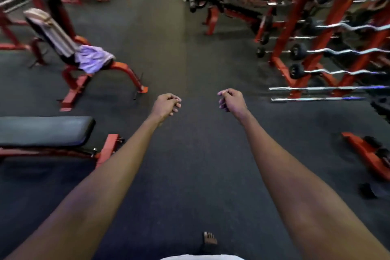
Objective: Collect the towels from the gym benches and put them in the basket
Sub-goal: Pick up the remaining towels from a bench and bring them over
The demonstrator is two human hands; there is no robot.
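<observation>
A pale lilac towel (92, 58) lies crumpled on the seat of an inclined red-framed bench (52, 34) at the upper left. A striped cloth (41, 17) drapes the top of that bench's backrest. My left hand (166, 105) and my right hand (231, 99) are stretched out ahead over the dark floor, both with fingers loosely curled and holding nothing. The towel is well ahead and left of my left hand. No basket is in view.
A flat black bench (45, 130) on a red frame stands at the near left. A red rack of curl bars (329, 53) fills the right side. Another bench (232, 10) sits further back right. A dark rubber aisle (190, 154) runs between them. My bare foot (210, 238) shows below.
</observation>
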